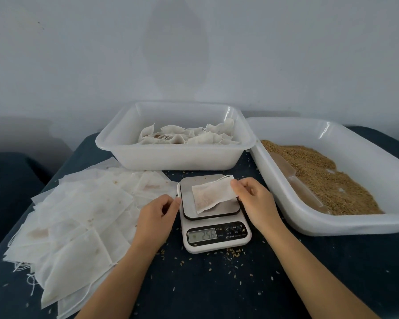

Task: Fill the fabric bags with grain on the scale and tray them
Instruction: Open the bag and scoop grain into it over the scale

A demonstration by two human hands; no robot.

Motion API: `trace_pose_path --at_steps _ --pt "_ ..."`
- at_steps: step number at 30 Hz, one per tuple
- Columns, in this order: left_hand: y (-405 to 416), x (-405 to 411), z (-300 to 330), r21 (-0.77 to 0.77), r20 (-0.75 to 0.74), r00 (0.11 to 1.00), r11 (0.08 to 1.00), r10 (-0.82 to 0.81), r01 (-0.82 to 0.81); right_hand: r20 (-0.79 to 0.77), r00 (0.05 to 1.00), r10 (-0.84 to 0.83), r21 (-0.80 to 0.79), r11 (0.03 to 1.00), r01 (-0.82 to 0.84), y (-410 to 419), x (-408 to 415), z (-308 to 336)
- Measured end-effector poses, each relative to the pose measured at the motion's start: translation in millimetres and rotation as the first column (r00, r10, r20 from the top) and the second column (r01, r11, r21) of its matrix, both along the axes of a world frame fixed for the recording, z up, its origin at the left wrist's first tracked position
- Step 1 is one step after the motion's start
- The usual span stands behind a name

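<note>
A small white fabric bag, flat and only thinly filled, is laid across the steel platform of the white digital kitchen scale, and its display seems to show 25.6. The bag's right edge is pinched between the thumb and fingers of the right hand, so the bag is partly lifted at that side and partly resting on the platform. The left hand is held just beside the left edge of the scale with its fingers loosely curled; whether something thin is pinched in it cannot be told. Behind the scale, a deep white plastic tray already holds a number of finished bags, crumpled and with some brown content seen through the cloth, so part of the work is judged as done. To the left, a large heap of flat empty fabric bags is spread on the dark blue table cover, and this suggests that much more is left than is finished. To the right, a wide white plastic tray of golden-brown grain is tilted toward the scale, with what seems a translucent scoop lying in it. Loose grains are scattered on the cover around the scale. The bag in hand is judged to be at the weighing step, not yet trayed.
</note>
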State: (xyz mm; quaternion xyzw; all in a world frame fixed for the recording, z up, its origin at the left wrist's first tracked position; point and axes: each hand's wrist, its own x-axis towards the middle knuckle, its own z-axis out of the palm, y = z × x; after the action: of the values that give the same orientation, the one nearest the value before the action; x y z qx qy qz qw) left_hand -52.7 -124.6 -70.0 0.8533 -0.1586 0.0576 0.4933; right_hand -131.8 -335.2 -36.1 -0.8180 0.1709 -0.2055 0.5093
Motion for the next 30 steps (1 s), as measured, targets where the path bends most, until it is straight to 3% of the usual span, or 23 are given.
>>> trace_pose_path --at_steps 6,9,11,17,22,26,30 --pt "0.9 -2.3 2.1 0.0 -0.021 1.0 1.0 -0.018 0.018 -0.392 0.919 0.036 -0.229 0.964 -0.135 -3.1 25.4 40.0" --pt "0.8 -4.7 5.4 -0.024 -0.032 0.999 0.999 -0.024 0.023 -0.39 0.913 0.117 -0.112 0.979 -0.173 -1.7 39.1 56.2" --pt "-0.1 -6.1 7.8 -0.042 -0.042 0.999 0.999 -0.031 0.029 -0.389 0.909 0.151 -0.14 0.965 -0.221 1.1 49.3 67.6" --pt "4.8 10.2 29.5 0.025 0.062 0.997 0.999 -0.041 0.039 -0.554 0.789 0.267 -0.309 0.814 -0.492 10.8 86.5 120.6" --pt "9.7 48.0 41.1 0.272 0.175 0.983 0.962 -0.053 0.004 -0.647 0.739 0.187 -0.483 0.649 -0.587 10.0 117.8 160.1" --pt "9.0 71.0 31.5 0.488 0.222 0.972 0.872 -0.082 -0.038 -0.595 0.782 0.186 -0.453 0.726 -0.517 1.7 140.1 175.7" --pt "10.4 76.0 13.9 0.575 0.29 0.947 0.816 -0.138 -0.057 -0.443 0.828 0.344 -0.039 0.915 -0.401 -5.9 162.2 177.2"
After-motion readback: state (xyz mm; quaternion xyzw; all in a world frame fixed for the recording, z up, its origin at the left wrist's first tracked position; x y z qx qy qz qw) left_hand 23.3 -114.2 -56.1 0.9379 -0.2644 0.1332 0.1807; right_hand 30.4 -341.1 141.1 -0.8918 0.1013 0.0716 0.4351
